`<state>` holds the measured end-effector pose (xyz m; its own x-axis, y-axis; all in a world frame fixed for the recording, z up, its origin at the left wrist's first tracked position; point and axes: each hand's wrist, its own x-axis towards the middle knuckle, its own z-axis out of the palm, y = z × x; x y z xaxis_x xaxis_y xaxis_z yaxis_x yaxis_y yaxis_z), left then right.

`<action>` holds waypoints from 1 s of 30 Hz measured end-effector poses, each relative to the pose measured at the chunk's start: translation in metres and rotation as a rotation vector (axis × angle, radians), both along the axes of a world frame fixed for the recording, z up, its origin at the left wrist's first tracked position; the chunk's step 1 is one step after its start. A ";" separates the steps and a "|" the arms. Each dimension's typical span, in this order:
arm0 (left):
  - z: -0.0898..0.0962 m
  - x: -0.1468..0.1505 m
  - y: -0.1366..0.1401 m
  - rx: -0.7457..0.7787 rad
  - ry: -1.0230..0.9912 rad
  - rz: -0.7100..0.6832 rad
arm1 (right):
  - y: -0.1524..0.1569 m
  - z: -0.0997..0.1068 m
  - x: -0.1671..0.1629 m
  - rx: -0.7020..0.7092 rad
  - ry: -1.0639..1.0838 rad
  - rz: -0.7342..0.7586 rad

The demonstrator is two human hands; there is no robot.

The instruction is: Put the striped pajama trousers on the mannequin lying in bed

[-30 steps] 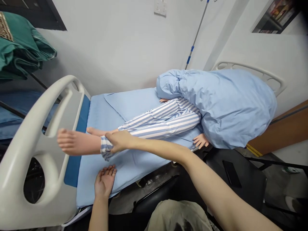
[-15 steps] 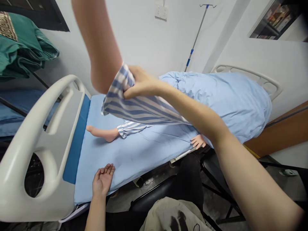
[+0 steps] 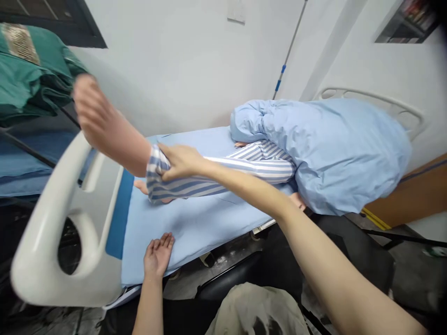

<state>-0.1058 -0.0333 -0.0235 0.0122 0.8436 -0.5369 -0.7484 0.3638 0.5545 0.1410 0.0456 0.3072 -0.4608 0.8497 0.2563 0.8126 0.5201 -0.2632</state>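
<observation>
My right hand (image 3: 183, 162) is wrapped around the lower leg of a manikin at the striped trouser cuff (image 3: 159, 184), just above the ankle. The held leg is raised off the mattress, and its bare foot (image 3: 99, 111) points up and left, blurred by motion. Under it the other foot (image 3: 140, 186) rests on the bed, mostly hidden by the raised leg. My left hand (image 3: 159, 253) lies palm up on the near edge of the blue sheet (image 3: 209, 228), fingers loosely curled and nothing in it. Blue-and-white striped trousers (image 3: 265, 168) cover the legs up to the quilt.
A light blue quilt (image 3: 335, 144) is bunched over the manikin's upper body. The pale footboard (image 3: 38, 251) stands at left, the headboard (image 3: 380, 103) at far right. A drip pole (image 3: 289, 46) rises behind the bed. Green fabric (image 3: 38, 83) hangs over at upper left.
The raised leg has come down and its foot now shows fully, with my right hand still around the cuff. The view has shifted slightly. My left hand stays palm up on the bed.
</observation>
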 end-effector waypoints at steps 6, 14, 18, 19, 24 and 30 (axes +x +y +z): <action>0.012 -0.001 -0.002 -0.017 -0.108 -0.087 | 0.002 -0.125 -0.049 -0.205 -0.145 0.056; 0.009 -0.003 -0.001 -0.011 -0.167 -0.192 | -0.005 -0.227 -0.069 -0.342 -0.316 0.015; 0.012 -0.002 -0.003 -0.013 -0.189 -0.185 | -0.007 -0.245 -0.072 -0.321 -0.333 0.004; 0.013 -0.003 -0.004 -0.001 -0.208 -0.205 | -0.007 -0.248 -0.072 -0.304 -0.328 0.011; 0.015 -0.003 -0.005 0.017 -0.215 -0.236 | -0.005 -0.257 -0.070 -0.263 -0.345 0.031; 0.004 0.002 -0.004 -0.008 -0.154 -0.152 | -0.006 -0.260 -0.069 -0.244 -0.357 0.025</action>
<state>-0.1035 -0.0376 -0.0194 0.2211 0.8214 -0.5258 -0.7602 0.4829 0.4347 0.0715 0.0398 0.0468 -0.5052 0.8533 -0.1295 0.8630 0.4979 -0.0855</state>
